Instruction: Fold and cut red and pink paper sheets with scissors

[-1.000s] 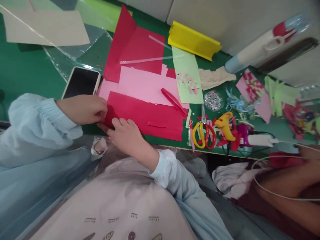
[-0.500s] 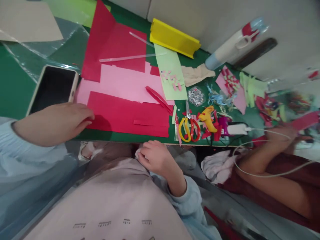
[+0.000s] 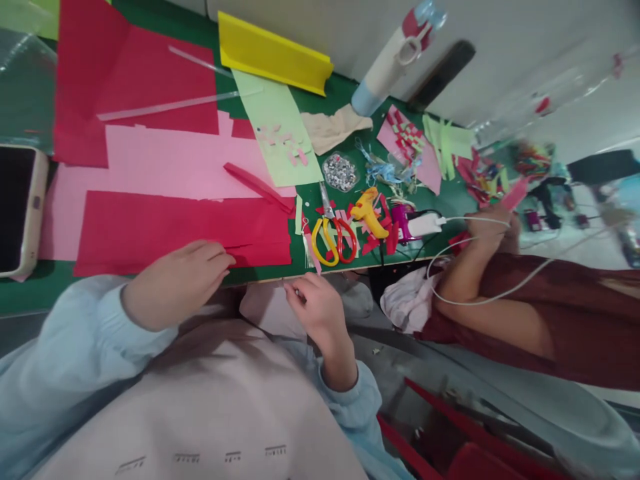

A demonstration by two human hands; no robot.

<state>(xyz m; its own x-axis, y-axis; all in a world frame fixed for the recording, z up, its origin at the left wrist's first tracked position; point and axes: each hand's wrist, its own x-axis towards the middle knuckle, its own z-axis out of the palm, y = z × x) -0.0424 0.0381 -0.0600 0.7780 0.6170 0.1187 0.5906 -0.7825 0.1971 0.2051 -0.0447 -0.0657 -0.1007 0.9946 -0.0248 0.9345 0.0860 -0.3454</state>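
Red sheet: the long red sheet (image 3: 125,227) is laid flat along the near edge of the green table (image 3: 30,293), its lower right part partly covered by the left hand.
Left hand: the left hand (image 3: 180,283) is held over the sheet's near edge, fingers bent and close together; the fingertips are placed beside the narrow red strip (image 3: 250,248) on the sheet. Whether anything is pinched cannot be told.
Right hand: the right hand (image 3: 320,307) is held just off the table edge, apart from the sheet, fingers curled towards the thumb; whether anything small is gripped cannot be told.
Beyond the sheet: pink paper (image 3: 185,160) is partly overlapped by the folded red strip (image 3: 257,189); farther back, a creased red card (image 3: 165,80) is seen.
Right of the sheet: scissors (image 3: 329,215) are set down among paper scraps, near a yellow tool (image 3: 370,212) and a dish of shiny pieces (image 3: 340,171).
Left end: a phone (image 3: 15,207) is seen partly in view.
Far right: a pink strip (image 3: 515,195) is held in another person's hand (image 3: 487,225).
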